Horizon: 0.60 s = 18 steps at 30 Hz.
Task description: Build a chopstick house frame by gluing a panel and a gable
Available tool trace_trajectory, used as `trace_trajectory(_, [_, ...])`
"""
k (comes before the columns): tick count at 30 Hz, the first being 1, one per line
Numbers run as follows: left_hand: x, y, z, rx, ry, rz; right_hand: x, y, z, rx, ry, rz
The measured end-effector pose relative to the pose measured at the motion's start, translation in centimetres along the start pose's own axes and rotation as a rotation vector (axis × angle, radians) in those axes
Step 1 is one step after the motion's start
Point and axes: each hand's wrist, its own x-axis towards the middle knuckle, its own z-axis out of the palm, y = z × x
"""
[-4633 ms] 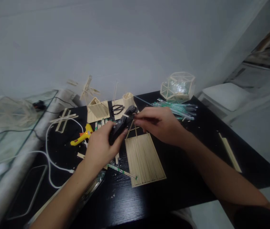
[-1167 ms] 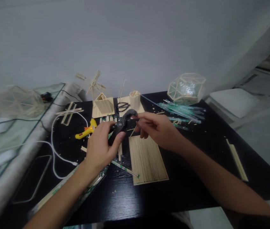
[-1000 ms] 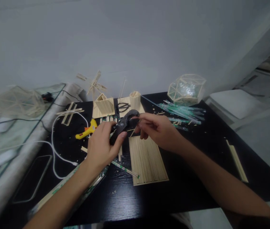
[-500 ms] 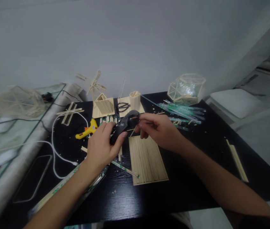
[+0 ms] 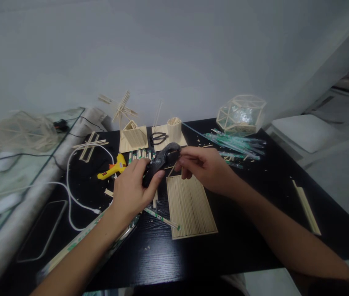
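My left hand (image 5: 133, 181) is closed round the handle of a black hand cutter with a curved, hooked jaw (image 5: 171, 151). At the jaw's tip, my right hand (image 5: 203, 166) has its fingers pinched together on a thin wooden stick (image 5: 172, 169), most of which they hide. Just below both hands lies a flat rectangular panel of wooden sticks (image 5: 189, 207) set side by side. A narrow green-and-clear wrapper with sticks (image 5: 162, 219) rests across its left edge.
Left are a yellow glue gun (image 5: 113, 167), a white cable (image 5: 69, 197) and a phone-like slab (image 5: 43, 230). Behind stand a stick windmill model (image 5: 135, 137), a round stick holder (image 5: 174, 130) and black scissors (image 5: 159, 138). Green-marked wrappers (image 5: 236, 144) and a faceted frame (image 5: 241, 115) lie back right.
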Motion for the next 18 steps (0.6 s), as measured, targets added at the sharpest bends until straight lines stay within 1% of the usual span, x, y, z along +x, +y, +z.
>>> trace_trajectory(6, [-0.01, -0.02, 0.02, 0.008, 0.0, 0.018, -0.03, -0.04, -0.01, -0.003, 0.002, -0.016])
trace_trajectory(12, [-0.05, 0.19, -0.05, 0.002, -0.017, -0.002, -0.05, 0.18, 0.0, 0.023, -0.005, -0.005])
trace_trajectory(15, [-0.05, 0.1, -0.08, 0.002, -0.035, -0.028, 0.01, 0.54, 0.06, 0.053, 0.0, 0.008])
trace_trajectory(18, [0.21, -0.57, 0.05, 0.028, -0.055, -0.093, 0.09, 0.67, -0.23, 0.056, 0.007, -0.003])
